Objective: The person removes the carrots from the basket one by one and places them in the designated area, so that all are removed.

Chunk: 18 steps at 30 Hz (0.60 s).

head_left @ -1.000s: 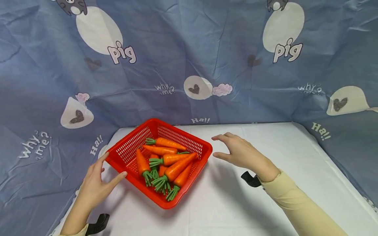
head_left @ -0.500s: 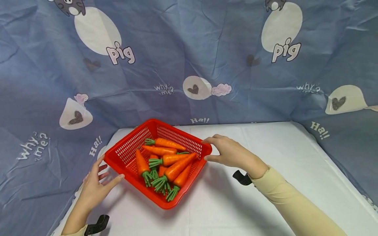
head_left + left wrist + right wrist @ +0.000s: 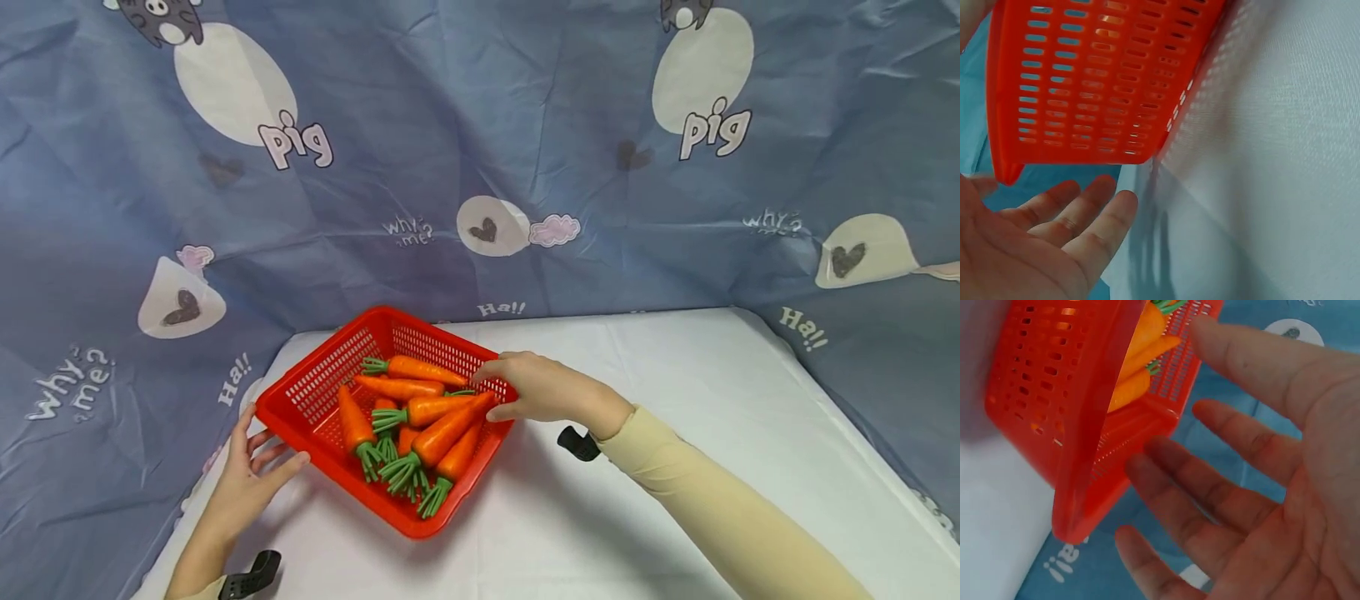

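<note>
Loosely spread left hand and right hand, at opposite corners of red basket, carrots inside, backdrop behind

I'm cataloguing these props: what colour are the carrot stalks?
The carrot stalks are green, which shows best in the head view.

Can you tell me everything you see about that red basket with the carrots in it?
The red plastic-looking basket is four-sided, with rounded corners, a smooth rim and slotted walls. It sits turned, one corner towards the person, on a white cloth-covered table. Green-topped orange carrots lie piled inside. A bare left hand and right hand are at opposite corners; whether they touch it is unclear.
</note>
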Each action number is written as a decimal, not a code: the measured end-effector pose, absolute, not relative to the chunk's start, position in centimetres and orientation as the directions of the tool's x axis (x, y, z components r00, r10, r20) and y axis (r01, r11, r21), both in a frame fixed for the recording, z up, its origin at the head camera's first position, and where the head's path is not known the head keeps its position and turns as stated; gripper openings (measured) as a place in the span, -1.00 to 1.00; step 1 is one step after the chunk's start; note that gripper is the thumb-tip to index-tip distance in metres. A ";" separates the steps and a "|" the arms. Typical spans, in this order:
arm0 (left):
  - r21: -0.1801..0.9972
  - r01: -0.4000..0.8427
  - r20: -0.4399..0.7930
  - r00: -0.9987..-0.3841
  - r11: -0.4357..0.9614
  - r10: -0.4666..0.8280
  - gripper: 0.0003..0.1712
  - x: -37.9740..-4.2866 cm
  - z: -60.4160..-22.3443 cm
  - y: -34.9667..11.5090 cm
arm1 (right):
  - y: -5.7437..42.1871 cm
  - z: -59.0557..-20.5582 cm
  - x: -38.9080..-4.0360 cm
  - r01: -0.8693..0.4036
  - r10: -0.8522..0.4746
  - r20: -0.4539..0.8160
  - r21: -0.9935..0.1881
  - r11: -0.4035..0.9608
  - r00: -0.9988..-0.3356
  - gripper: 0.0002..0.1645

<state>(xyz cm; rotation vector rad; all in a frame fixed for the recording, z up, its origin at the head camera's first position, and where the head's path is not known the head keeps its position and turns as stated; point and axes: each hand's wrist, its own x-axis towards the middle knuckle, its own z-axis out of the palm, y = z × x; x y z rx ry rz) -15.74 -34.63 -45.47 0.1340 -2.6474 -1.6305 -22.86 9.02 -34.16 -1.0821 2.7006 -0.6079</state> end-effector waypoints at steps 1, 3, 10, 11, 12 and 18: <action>0.895 -0.062 -0.023 -0.995 0.442 -0.093 0.41 -15.9 -45.6 -34.7 | 8.7 -34.2 -23.1 -0.631 -0.704 -0.013 -0.432 0.645 -0.710 -0.39; 0.902 -0.071 -0.032 -0.995 0.425 -0.098 0.44 -16.0 -45.8 -34.8 | 8.1 -34.3 -23.5 -0.643 -0.728 -0.035 -0.441 0.626 -0.685 -0.38; 0.943 -0.044 -0.014 -0.995 0.329 -0.095 0.41 -15.8 -47.1 -34.8 | 6.0 -34.3 -24.4 -0.653 -0.753 -0.094 -0.436 0.619 -0.652 -0.43; 0.950 -0.029 0.000 -0.996 0.310 -0.092 0.40 -15.9 -47.3 -34.8 | 5.8 -34.3 -24.5 -0.658 -0.755 -0.096 -0.427 0.620 -0.649 -0.45; 0.959 -0.014 0.011 -0.996 0.284 -0.085 0.40 -15.9 -47.5 -34.9 | 5.5 -34.2 -24.7 -0.660 -0.757 -0.101 -0.425 0.620 -0.646 -0.45; 0.978 0.066 0.082 -0.994 0.200 -0.075 0.36 -16.5 -48.6 -34.9 | 4.4 -34.3 -25.5 -0.679 -0.789 -0.134 -0.437 0.590 -0.600 -0.49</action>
